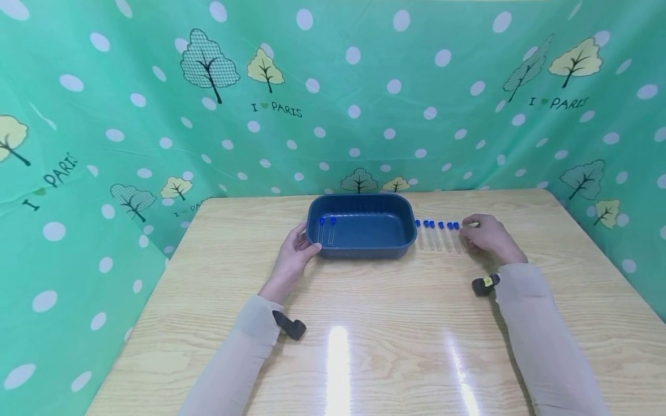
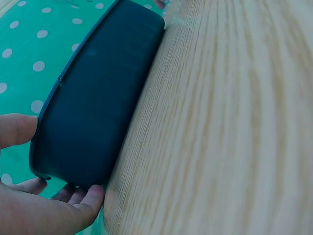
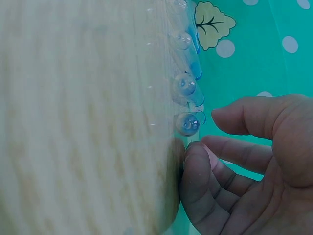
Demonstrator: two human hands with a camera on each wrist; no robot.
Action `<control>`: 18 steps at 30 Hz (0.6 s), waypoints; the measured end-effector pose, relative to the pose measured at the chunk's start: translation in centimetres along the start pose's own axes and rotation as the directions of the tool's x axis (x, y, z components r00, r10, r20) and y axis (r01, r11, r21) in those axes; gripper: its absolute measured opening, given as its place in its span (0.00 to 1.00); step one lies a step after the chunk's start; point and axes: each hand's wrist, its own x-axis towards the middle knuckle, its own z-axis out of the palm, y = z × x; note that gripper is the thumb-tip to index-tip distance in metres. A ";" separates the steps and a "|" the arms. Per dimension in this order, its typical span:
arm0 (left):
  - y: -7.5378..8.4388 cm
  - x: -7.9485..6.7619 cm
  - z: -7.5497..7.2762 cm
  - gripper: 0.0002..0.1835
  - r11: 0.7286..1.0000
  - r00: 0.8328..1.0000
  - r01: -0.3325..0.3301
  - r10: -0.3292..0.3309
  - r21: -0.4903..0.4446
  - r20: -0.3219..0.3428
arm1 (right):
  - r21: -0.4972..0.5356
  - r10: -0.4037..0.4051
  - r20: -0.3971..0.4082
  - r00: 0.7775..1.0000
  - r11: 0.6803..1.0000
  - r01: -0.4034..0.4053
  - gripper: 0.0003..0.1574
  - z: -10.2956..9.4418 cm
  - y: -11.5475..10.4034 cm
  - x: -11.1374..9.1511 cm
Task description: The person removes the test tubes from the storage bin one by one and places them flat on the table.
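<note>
A dark blue plastic basin (image 1: 364, 253) stands at the back middle of the table. My left hand (image 1: 293, 257) grips its left end, thumb at the rim and fingers against the outer wall (image 2: 88, 107). Inside the basin, at the left, lie two clear tubes with blue caps (image 1: 333, 221). To the right of the basin, several more clear blue-capped tubes (image 1: 441, 225) lie in a row. Beside the rightmost tube (image 3: 188, 124) is my right hand (image 1: 486, 237), its thumb and fingers parted near the tube's rounded end and holding nothing.
A light wood-grain table (image 1: 385, 312) runs under everything. Behind and beside it hangs a green cloth (image 1: 364, 133) with white dots and printed trees. A black wrist camera (image 1: 291, 326) sits on the left sleeve, another camera (image 1: 484, 285) on the right.
</note>
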 end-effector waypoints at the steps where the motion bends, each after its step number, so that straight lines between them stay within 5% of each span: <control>1: 0.0 0.0 0.0 0.38 1.000 1.000 0.002 -0.002 -0.001 -0.001 | 0.001 0.001 0.000 1.000 1.000 -0.001 0.32 0.0 0.0 0.0; 18: -0.1 0.0 0.0 0.38 1.000 1.000 0.010 -0.010 0.004 -0.011 | 0.040 0.012 0.006 1.000 0.999 -0.012 0.38 -0.2 -0.2 -0.2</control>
